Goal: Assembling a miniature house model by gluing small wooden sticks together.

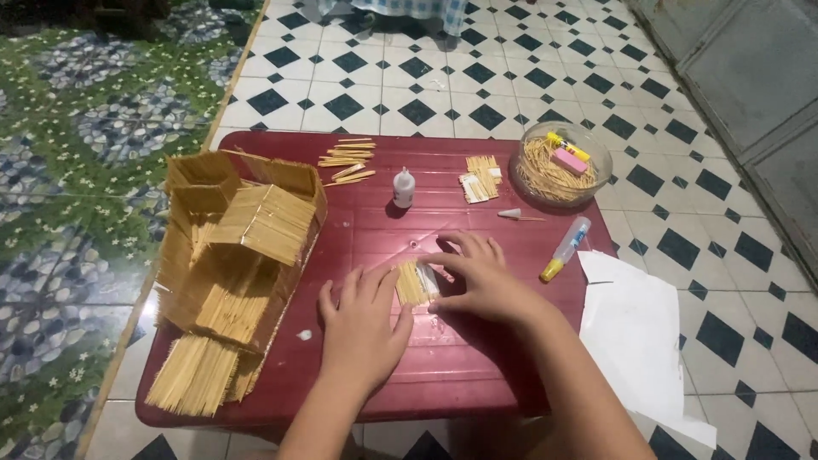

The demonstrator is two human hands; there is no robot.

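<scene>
Wooden sticks [412,283] under both hands.

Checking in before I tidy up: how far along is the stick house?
Walls and roof of the stick house already stand. Both hands, left hand and right hand, press a small stick panel flat on the red table. Loose sticks and a bowl of sticks remain unused.

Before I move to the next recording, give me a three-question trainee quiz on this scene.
1. True or false: the glass bowl holds sticks and a pink eraser.
2. What lies between the left hand and right hand?
3. Where is the stick house on the red table: A the person's left, B the person's right?

Key: 1 true. 2 a small panel of sticks. 3 A.
</scene>
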